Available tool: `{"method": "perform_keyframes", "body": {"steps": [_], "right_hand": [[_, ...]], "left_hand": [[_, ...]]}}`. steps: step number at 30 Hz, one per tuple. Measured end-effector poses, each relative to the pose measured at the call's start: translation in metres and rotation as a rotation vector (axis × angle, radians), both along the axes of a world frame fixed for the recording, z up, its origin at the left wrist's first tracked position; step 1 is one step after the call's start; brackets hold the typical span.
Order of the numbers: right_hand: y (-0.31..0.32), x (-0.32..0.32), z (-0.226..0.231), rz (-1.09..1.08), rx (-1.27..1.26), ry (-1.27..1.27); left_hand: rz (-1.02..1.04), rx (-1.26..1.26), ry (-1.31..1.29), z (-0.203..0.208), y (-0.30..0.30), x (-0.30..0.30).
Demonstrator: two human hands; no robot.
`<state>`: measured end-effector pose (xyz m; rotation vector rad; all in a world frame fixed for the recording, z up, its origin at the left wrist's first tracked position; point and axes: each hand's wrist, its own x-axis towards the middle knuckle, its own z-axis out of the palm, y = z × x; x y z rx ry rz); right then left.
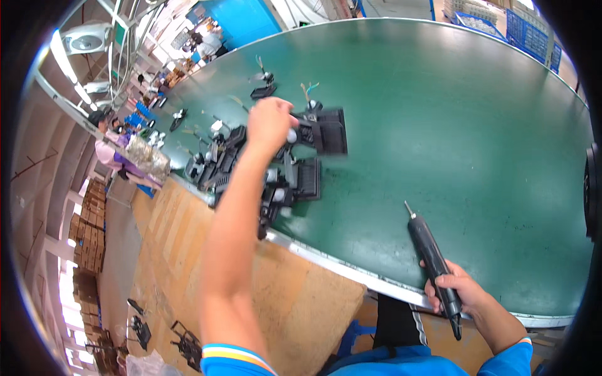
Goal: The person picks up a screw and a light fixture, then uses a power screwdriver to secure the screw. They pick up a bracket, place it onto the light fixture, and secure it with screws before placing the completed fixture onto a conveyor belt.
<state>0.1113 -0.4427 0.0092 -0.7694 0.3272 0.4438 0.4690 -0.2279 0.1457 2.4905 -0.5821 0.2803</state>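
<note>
My right hand (pixel 461 287) is wrapped round a black electric screwdriver (pixel 434 255). Its thin metal bit points away from me over the green tabletop, and its rear end hangs past the near edge. Stretched out at the far left, my left hand (pixel 271 125) has its fingers bent closed at the side of a black lamp fixture (pixel 329 131) with a flat rectangular panel and loose wires. The fingertips are partly hidden. Below and left of that hand lies a cluster of similar black fixtures (pixel 307 178), some with white domes.
The green table (pixel 439 144) has a metal rim. A separate black fixture (pixel 263 91) sits farther back. A brown board (pixel 301 288) adjoins the near edge at left, with black parts (pixel 187 346) below. A person (pixel 110 153) stands at far left; blue crates (pixel 523 37) are at back right.
</note>
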Motion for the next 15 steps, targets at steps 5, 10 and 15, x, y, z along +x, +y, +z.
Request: {"method": "perform_keyframes", "body": {"steps": [5, 10, 15], "right_hand": [[0.016, 0.002, 0.009, -0.015, -0.252, -0.200], [0.066, -0.013, 0.010, -0.126, -0.197, -0.464], [0.135, 0.002, 0.016, 0.060, -0.204, -0.534]], "left_hand": [[-0.021, -0.341, 0.094, 0.036, 0.097, -0.106], [0.010, -0.452, 0.281, 0.016, 0.152, -0.213], [0.038, -0.133, 0.194, -0.024, 0.207, -0.274]]}}
